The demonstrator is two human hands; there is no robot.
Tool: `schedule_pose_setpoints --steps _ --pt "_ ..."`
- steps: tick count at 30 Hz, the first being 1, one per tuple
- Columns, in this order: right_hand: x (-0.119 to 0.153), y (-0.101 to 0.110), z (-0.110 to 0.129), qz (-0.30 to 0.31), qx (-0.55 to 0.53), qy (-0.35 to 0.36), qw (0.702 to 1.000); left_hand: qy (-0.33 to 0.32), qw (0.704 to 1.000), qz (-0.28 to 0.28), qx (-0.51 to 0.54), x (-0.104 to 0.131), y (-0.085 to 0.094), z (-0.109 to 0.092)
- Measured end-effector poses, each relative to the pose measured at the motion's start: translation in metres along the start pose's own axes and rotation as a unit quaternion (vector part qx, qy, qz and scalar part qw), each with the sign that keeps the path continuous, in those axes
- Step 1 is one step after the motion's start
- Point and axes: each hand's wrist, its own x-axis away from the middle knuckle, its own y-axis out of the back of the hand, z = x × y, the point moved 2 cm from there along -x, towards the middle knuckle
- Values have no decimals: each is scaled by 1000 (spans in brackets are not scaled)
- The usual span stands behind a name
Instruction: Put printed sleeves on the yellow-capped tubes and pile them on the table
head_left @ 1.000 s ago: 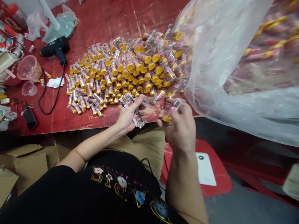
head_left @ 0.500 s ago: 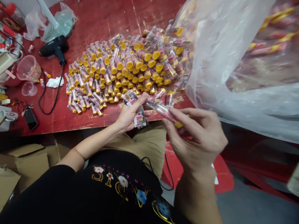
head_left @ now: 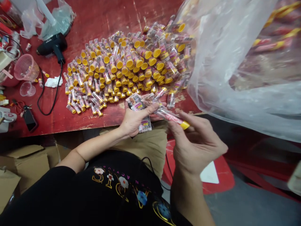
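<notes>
My right hand (head_left: 197,144) pinches a clear plastic tube (head_left: 172,116) near its yellow cap, with pink contents showing inside. The tube slants across to my left hand (head_left: 137,119), where its far end meets the thumb tip. Several flat printed plastic sleeves (head_left: 145,124) in black, white and pink are gripped between the thumb and fingers of that left hand. Whether a sleeve is around the tube's far end I cannot tell. Just beyond both hands lies a big pile of yellow-capped tubes (head_left: 129,62) with printed wraps.
On the red table (head_left: 103,18) a black heat gun (head_left: 53,46) lies at the left with its cord. A pink basket (head_left: 26,67), a phone (head_left: 29,119) and a mug (head_left: 8,116) are farther left. A large clear plastic bag (head_left: 216,75) with more tubes fills the right.
My left hand has shifted slightly right and the sleeves in it have turned more into view. My right fingers have opened a little around the tube, so its yellow cap shows more.
</notes>
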Motion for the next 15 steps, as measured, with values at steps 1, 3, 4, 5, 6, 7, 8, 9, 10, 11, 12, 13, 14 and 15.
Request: schedule_pose_setpoints --steps 1,3,4,5,6,7,8,9,10,11,12,13,14,15 --pt "1 -1 -2 -6 -21 -10 1000 4 1000 8 -4 1 0 1" --pt "3 -3 -6 -19 -3 14 1000 9 1000 24 -12 4 -1 2" --pt "6 -2 -8 -32 29 39 998 11 999 31 -16 5 -2 2" --pt "8 -2 -10 -49 61 65 995 15 999 33 -19 6 -3 2" --pt "11 -1 -12 -65 84 84 991 20 999 31 -23 7 -4 2" --pt "14 0 -13 -74 92 90 989 25 999 23 -27 8 -4 2" --pt "16 1 -15 -66 85 82 991 28 999 13 -31 8 -4 2" --pt "18 0 -15 -43 65 63 995 26 999 -1 -36 7 -4 2" --pt "19 -1 -15 -9 40 41 998 20 999 -15 -41 6 -3 2" --pt "20 -3 -14 23 18 21 999 10 999 -25 -45 4 -1 3" --pt "20 -5 -13 45 1 8 999 1 998 -32 -50 3 0 3" --pt "19 -6 -11 50 -11 6 999 -3 998 -32 -54 2 0 4" --pt "18 -8 -9 38 -17 10 999 0 998 -26 -58 2 1 5" --pt "16 -9 -8 16 -20 16 1000 7 998 -16 -62 2 1 6"
